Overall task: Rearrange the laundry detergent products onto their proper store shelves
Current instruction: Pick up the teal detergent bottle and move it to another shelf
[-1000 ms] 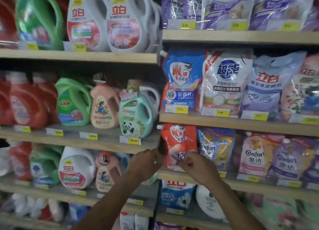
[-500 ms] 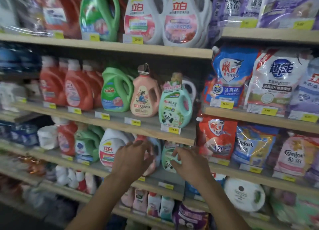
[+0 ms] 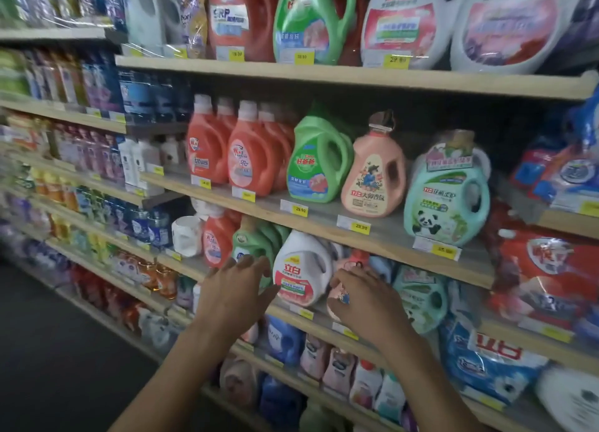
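My open left hand (image 3: 238, 289) nears the upright white plastic detergent jug (image 3: 303, 269), label facing me; my right hand (image 3: 363, 298) cups a pale pink bottle (image 3: 338, 297).

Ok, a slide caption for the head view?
Both hands, left and right, reach for a white detergent jug on the shelf.

Tight shelf, open front edge

Bottles stand packed side by side: the green jug (image 3: 256, 247), white jug (image 3: 303, 269) and pink bottle (image 3: 343, 289) nearly touch. The shelf board above (image 3: 324, 227) hangs low over their caps; only the shelf's front edge lies open to both hands.
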